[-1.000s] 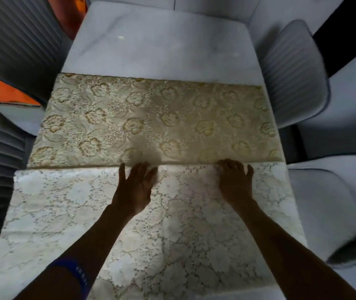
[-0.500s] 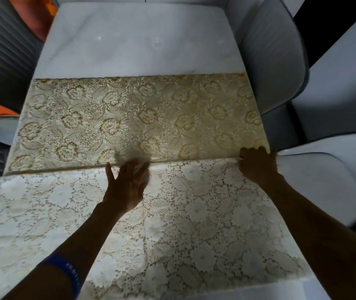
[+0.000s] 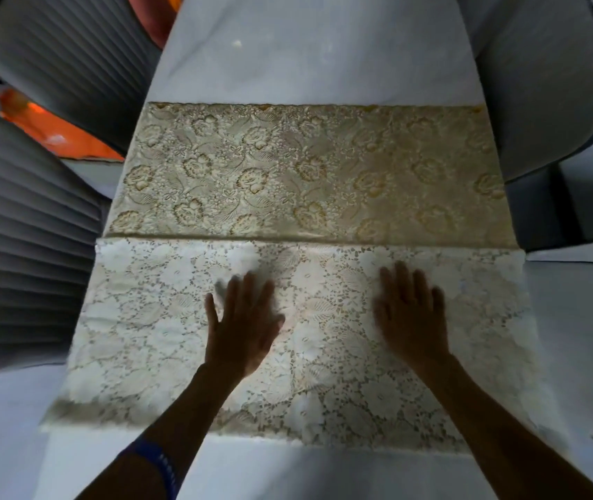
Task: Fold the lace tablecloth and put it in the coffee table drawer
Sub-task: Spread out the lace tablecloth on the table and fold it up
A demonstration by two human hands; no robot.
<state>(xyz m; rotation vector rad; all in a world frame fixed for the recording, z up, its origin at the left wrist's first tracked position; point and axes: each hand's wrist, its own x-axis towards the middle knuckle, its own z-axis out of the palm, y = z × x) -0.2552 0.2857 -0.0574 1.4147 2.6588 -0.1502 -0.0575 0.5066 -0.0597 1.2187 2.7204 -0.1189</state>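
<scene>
The lace tablecloth lies flat across a white marble table. Its far half shows a gold floral face; the near half is a paler cream layer folded over, with a straight edge running left to right between them. My left hand rests palm down with fingers spread on the pale layer, just left of centre. My right hand lies flat on the same layer to the right, slightly blurred. Neither hand holds the cloth. No drawer is in view.
Grey ribbed chairs stand close on the left, and a smooth grey chair on the right. Something orange shows between the left chairs. Bare marble lies beyond the cloth and at the near edge.
Both hands have slid back from the fold edge toward me across the pale layer. The right hand has come in from the cloth's right edge. The view has shifted so the cloth sits more central.
</scene>
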